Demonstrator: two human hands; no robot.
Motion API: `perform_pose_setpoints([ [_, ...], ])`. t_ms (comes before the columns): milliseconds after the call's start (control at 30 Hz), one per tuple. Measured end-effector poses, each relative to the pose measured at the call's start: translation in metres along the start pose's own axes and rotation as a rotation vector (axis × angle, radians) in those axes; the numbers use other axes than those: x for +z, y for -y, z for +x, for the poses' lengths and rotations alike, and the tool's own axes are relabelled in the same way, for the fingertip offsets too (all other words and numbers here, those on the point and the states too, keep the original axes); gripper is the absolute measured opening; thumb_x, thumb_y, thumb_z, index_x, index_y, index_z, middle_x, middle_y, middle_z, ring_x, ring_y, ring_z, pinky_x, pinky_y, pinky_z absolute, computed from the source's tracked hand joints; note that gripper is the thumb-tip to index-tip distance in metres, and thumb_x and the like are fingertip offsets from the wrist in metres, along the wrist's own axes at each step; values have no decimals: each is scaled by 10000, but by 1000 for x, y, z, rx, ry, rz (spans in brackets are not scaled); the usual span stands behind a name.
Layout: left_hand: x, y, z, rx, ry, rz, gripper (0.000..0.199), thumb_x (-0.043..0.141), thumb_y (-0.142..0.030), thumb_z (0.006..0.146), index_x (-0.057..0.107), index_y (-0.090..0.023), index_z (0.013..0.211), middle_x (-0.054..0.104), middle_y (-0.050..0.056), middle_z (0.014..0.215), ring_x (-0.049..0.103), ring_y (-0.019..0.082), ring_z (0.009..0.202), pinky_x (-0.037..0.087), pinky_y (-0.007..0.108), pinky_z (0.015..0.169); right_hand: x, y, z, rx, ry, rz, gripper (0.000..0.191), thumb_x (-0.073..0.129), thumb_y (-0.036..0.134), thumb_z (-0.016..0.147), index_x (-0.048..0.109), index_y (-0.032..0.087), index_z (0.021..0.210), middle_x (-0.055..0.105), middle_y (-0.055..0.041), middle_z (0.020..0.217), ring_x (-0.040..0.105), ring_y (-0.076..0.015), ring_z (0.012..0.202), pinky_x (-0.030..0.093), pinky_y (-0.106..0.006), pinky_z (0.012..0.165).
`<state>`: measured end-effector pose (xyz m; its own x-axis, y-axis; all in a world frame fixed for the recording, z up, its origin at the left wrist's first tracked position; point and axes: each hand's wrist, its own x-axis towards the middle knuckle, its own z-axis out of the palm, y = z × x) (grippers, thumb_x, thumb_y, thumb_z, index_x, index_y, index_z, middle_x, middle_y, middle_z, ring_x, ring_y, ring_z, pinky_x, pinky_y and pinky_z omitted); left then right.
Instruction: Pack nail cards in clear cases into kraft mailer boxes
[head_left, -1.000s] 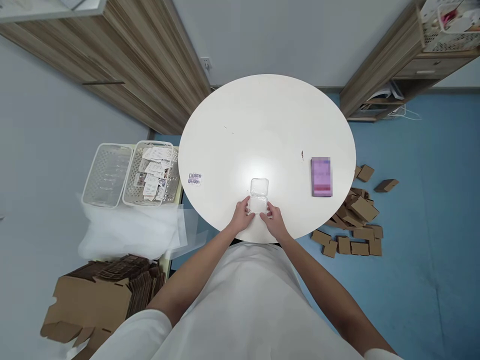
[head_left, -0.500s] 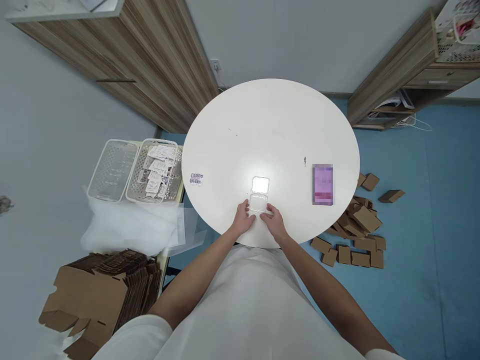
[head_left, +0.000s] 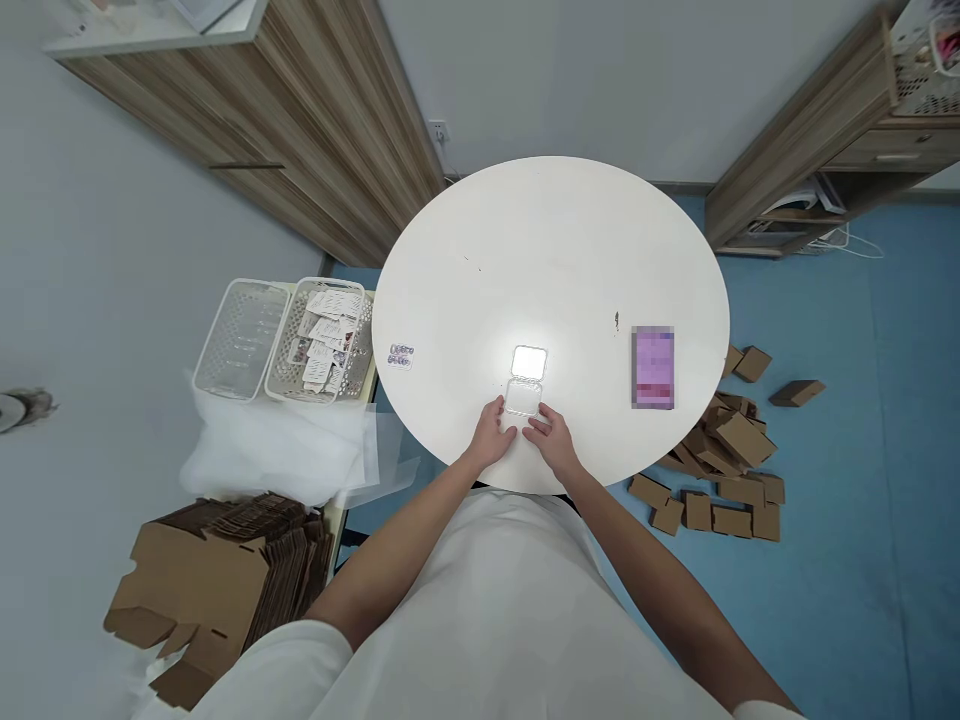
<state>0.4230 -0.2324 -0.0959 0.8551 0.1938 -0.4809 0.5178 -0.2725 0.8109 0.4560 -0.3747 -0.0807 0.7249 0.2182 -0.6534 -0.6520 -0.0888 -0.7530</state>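
Clear plastic case [head_left: 523, 398] lies on table [head_left: 555, 240], near edge, lid [head_left: 529, 362] opened away from person. Left hand [head_left: 491, 437] and right hand [head_left: 553, 440] flank it, grips loosely parted; fingertip contact unclear. Opening looks done; lid not shut. Small patterned piece [head_left: 400, 356] far left, purple box [head_left: 654, 368] right, both apart from case.

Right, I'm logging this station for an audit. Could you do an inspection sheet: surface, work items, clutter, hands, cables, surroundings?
Surface: white oval table, few small dark specks.
Work items: clear hinged case, lying open.
Clutter: small patterned piece at left; pixelated purple item at right.
Hands: left hand and right hand flank the case's near half, thumbs and fingers apart; contact unclear.
Cables: cord at wall socket; thin white cable at right.
Surroundings: white baskets, flattened cardboard left; cardboard boxes on floor right.
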Motion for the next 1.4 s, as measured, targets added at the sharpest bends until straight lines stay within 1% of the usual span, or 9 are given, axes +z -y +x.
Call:
perform_pose_setpoints([
  [133,-8,4,-3,4,17,54,660,549,-196,717,271,-198,1316,351,118,1273,395,219,1139,371,379,931,2,-4,-5,-71,-89,-67,594,616,277,653,399,239,1205,384,-82,1270,518,-198,1054,456,-367,891],
  [300,-43,14,-11,43,25,100,588,535,-218,743,318,-217,1289,361,103,1281,407,207,1133,418,347,878,27,8,-17,-438,-218,-226,404,498,247,750,454,230,1151,464,-73,1132,553,-140,860,472,-359,832],
  [400,-87,24,-10,86,-36,162,483,513,-231,761,396,-226,1230,405,85,1243,426,200,1114,439,328,842,59,23,-19,-538,-139,-346,350,455,235,778,476,234,1127,508,-65,1067,547,-130,766,493,-335,719],
  [500,-143,36,-3,129,-112,260,409,508,-231,758,459,-222,1165,443,74,1192,455,205,1072,453,329,811,94,30,-9,-499,-4,-498,364,443,235,782,462,244,1145,528,-55,1023,542,-129,717,491,-321,659],
  [633,-214,47,20,183,-144,406,402,506,-208,749,467,-196,1150,479,76,1105,527,189,916,452,340,799,133,31,18,-432,132,-723,400,457,212,768,446,260,1166,510,-48,1057,554,-144,785,475,-347,736],
  [767,-258,43,55,188,-80,545,486,541,-188,727,422,-182,1199,471,94,1089,543,215,883,438,351,785,170,42,54,-416,138,-905,469,514,209,737,426,250,1196,468,-61,1113,527,-184,932,443,-362,809],
  [900,-271,34,89,168,-3,633,627,626,-107,632,401,-186,1212,442,112,1098,531,257,936,424,325,749,209,54,86,-412,120,-1000,564,579,227,699,390,240,1231,423,-78,1156,466,-222,1041,417,-364,848],
  [1067,-272,36,107,124,82,680,713,658,-114,609,352,-203,1246,424,103,1089,553,214,826,422,284,661,244,52,112,-394,37,-1078,709,638,239,653,305,236,1278,399,-85,1132,459,-239,1020,425,-366,803],
  [1400,-271,47,105,187,77,573,590,624,-87,635,388,-235,1156,442,66,1069,528,205,883,402,295,723,255,44,118,-371,-92,-1110,625,639,196,643,375,264,1205,396,-73,1116,483,-230,954,408,-363,763],
])
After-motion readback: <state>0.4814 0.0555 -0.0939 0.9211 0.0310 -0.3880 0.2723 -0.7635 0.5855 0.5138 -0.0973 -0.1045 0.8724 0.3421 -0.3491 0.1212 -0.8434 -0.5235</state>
